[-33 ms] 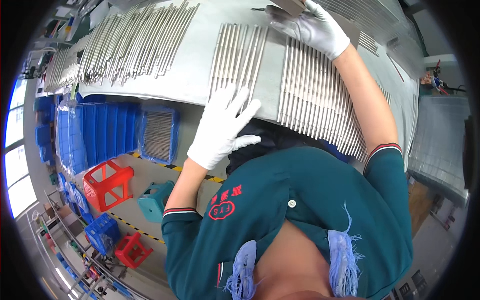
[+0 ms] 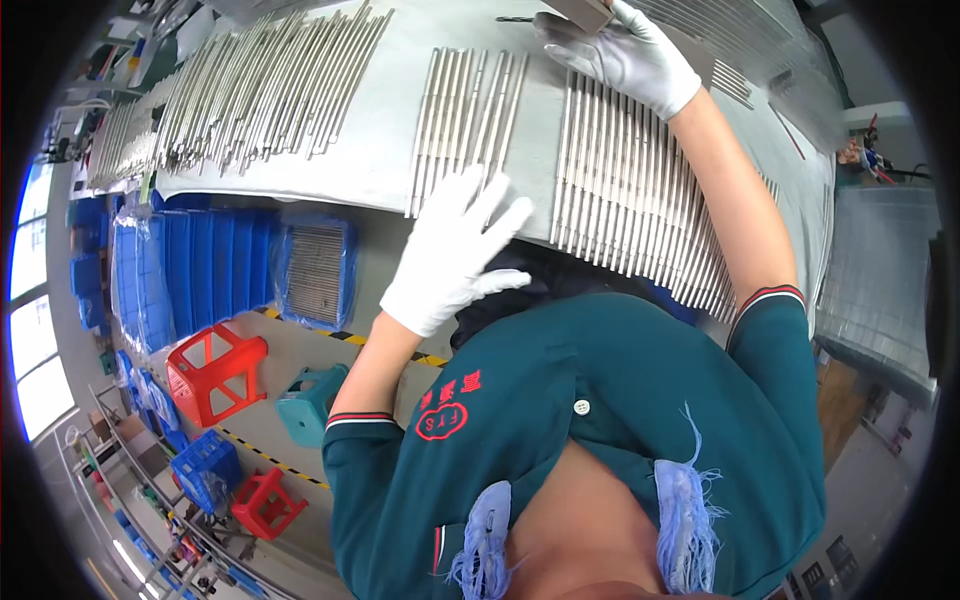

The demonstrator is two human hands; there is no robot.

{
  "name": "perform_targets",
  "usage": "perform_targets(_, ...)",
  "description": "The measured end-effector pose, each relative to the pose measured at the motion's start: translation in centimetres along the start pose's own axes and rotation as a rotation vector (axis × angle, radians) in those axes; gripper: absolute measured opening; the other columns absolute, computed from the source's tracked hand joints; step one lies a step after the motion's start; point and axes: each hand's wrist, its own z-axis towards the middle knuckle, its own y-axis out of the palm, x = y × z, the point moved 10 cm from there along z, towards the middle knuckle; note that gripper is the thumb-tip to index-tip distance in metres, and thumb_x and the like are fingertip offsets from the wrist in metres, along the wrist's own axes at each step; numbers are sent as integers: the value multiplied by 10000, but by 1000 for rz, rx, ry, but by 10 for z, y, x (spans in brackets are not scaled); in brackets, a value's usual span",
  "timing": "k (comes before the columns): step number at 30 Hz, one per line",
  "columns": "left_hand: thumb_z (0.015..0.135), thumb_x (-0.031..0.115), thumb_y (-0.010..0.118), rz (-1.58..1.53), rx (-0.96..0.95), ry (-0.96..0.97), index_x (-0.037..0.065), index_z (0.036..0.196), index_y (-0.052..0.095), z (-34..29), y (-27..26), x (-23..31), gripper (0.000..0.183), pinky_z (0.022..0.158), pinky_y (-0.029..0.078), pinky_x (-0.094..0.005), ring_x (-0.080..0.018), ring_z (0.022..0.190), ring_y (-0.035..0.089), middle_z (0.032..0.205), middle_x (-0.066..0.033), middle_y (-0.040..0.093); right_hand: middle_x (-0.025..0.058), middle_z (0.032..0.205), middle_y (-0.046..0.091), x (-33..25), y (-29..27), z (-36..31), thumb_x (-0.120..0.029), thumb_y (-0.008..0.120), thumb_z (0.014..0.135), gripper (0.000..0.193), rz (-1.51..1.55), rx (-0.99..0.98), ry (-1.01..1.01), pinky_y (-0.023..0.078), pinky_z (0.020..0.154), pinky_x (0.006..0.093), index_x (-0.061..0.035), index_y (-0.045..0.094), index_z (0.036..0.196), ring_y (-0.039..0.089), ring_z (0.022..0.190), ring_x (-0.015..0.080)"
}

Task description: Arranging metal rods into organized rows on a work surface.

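Pale grey table top (image 2: 385, 145) bearing slender metal rods in three groups: a loose pile (image 2: 270, 85) at left, a short row (image 2: 447, 110) at centre and a wide row (image 2: 630, 190) at right. The gloved left hand (image 2: 458, 250), fingers spread, overlies the short row's near ends. The right hand (image 2: 635, 62) adjoins a brownish block (image 2: 582, 12); whether it grips cannot be told. Floor, left: blue crates (image 2: 220, 265), red stool (image 2: 187, 380), striped tape (image 2: 345, 337).
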Motion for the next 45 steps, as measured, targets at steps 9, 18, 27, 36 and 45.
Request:
perform_targets(9, 801, 531, 687, -143, -157, 407, 146, 1503, 505, 67, 59, 90, 822, 1208, 295, -566, -396, 1438, 409, 1550, -148, 472, 358, 1554, 305, -11, -45, -40, -390, 586, 1042, 773, -287, 96, -15, 418, 1191, 535, 90, 245, 1542, 377, 1442, 496)
perform_targets(18, 776, 520, 743, -35, -217, 260, 190, 1480, 541, 43, 49, 56, 803, 1223, 272, -564, -383, 1445, 398, 1540, -120, 492, 257, 1261, 553, 35, -18, 16, -358, 743, 906, 684, -109, -241, 97, 472, 1090, 530, 35, 480, 1401, 589, 1126, 389)
perform_targets(27, 768, 450, 788, -51, -194, 246, 164, 1467, 546, 40, 42, 56, 794, 1217, 303, -547, -387, 1437, 413, 1526, -115, 508, 231, 1233, 575, 35, -9, 15, -372, 737, 923, 682, -198, -267, 48, 471, 1095, 517, 31, 473, 1406, 581, 1140, 381)
perform_targets(36, 799, 377, 739, -56, -184, 418, 130, 1468, 534, 52, 65, 92, 742, 1222, 297, -536, -362, 1446, 407, 1557, -103, 478, 313, 1506, 444, -13, -65, -48, -349, 703, 957, 744, -177, 155, -37, 364, 1191, 590, 62, 395, 1496, 431, 1416, 468)
perform_targets(45, 815, 441, 764, 13, -168, 239, 159, 1438, 570, 27, 39, 53, 711, 1197, 295, -579, -421, 1415, 417, 1502, -168, 506, 271, 1409, 504, 11, -27, -15, -399, 645, 1000, 723, -370, -49, -58, 488, 1122, 509, 38, 371, 1508, 530, 1313, 408)
